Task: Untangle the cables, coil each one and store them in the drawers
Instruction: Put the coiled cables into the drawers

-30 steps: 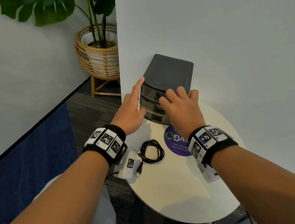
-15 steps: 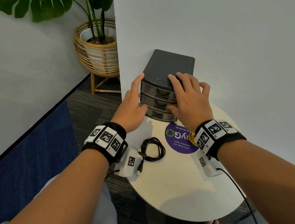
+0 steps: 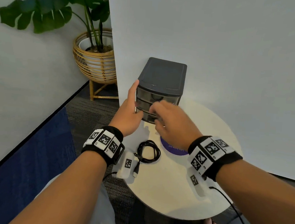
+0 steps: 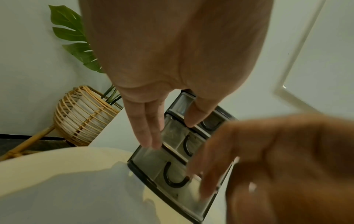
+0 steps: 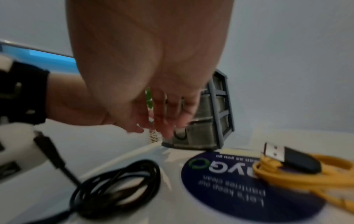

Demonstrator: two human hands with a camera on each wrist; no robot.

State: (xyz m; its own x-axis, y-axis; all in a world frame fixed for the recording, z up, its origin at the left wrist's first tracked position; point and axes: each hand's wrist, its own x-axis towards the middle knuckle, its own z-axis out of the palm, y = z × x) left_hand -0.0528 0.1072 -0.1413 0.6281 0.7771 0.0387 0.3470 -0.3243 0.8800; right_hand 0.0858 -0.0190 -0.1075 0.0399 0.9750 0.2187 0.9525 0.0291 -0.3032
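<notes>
A dark grey three-drawer unit (image 3: 162, 77) stands at the back of the round table, all drawers closed. My left hand (image 3: 133, 101) lies with straight fingers against the unit's left side, thumb on its front (image 4: 191, 119). My right hand (image 3: 156, 114) is blurred, fingers loosely extended at the bottom drawer's front (image 5: 199, 136), near its handle (image 4: 172, 180); no grip shows. A coiled black cable (image 3: 148, 151) lies on the table between my wrists. A coiled yellow cable (image 5: 306, 174) with a black USB plug lies right of it, hidden in the head view.
The cream round table (image 3: 172, 189) carries a purple sticker (image 3: 172, 147) in front of the unit. A white wall panel (image 3: 220, 46) stands right behind the unit. A plant in a wicker basket (image 3: 94, 60) stands on the floor to the left.
My right hand has come down from the top of the drawer unit to the front of its lower drawers. The left hand stays on the unit's left side.
</notes>
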